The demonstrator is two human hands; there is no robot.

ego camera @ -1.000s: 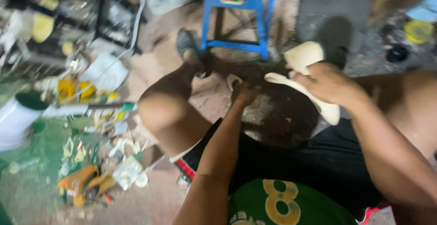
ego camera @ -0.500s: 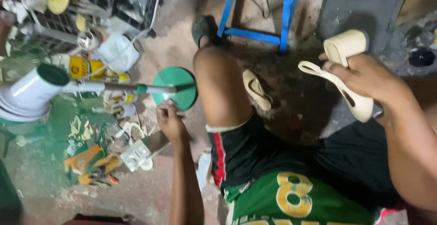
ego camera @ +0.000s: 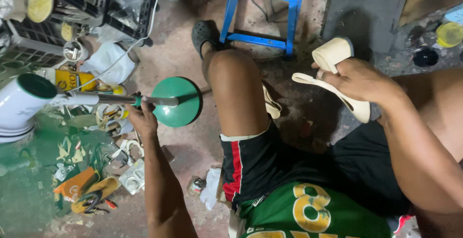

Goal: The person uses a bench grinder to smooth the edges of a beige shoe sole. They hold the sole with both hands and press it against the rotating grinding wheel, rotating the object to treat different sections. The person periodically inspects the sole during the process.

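Two hands apart: left hand (ego camera: pixel 140 118) grips lamp stem (ego camera: pixel 144 100), right hand (ego camera: pixel 357 80) shoe (ego camera: pixel 333 81).

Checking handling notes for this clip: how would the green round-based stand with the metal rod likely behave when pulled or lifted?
The green round-based stand looks rigid, and bottom-heavy given its wide base. The left hand grips its thin rod, so it may tip or swing. The right hand holds a cream high-heeled shoe, so it probably can't steady it.

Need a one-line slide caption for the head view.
Seated person's left hand grips a green lamp stand; right hand holds a cream heeled shoe.
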